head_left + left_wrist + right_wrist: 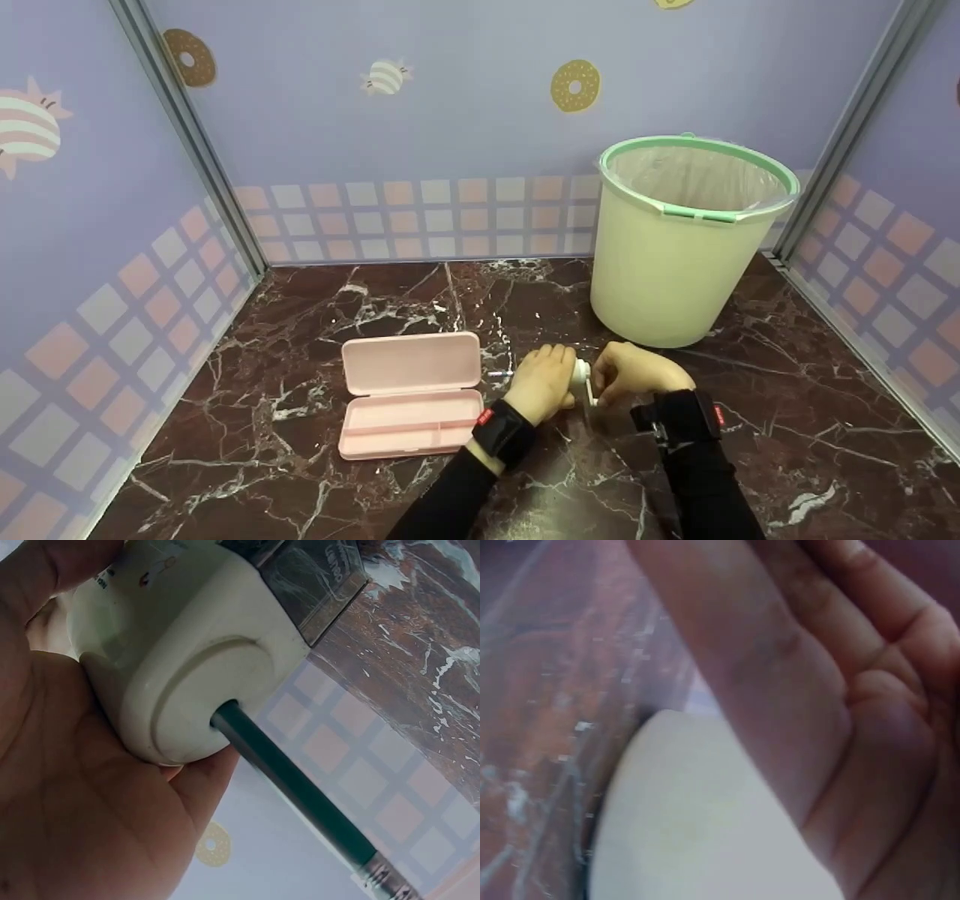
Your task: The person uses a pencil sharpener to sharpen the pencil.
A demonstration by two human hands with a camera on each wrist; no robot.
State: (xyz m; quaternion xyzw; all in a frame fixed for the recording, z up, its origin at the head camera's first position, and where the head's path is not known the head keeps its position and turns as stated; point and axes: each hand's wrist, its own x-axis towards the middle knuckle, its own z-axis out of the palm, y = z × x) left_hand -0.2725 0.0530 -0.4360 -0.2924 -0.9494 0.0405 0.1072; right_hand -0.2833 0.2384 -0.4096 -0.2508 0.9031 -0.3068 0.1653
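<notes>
My left hand [541, 382] grips a white crank pencil sharpener [202, 637] on the table, its fingers laid over the body. A dark green pencil [296, 784] with a metal ferrule sticks out of the sharpener's round hole; its far end points left in the head view. On the sharpener's other side, the thumb and fingers of my right hand [637, 371] are curled at the knob of the crank handle [590, 390]. The right wrist view is blurred and shows only that hand's fingers, not the handle. A dark see-through drawer [315, 577] shows on the sharpener.
A pink pencil case [411, 364] lies with its lid raised, left of my left hand. Behind my right hand stands a tall pale bin [667, 277] with a green rim and a clear liner. Patterned panels [480, 135] enclose the dark marbled table [300, 480] at the back and sides.
</notes>
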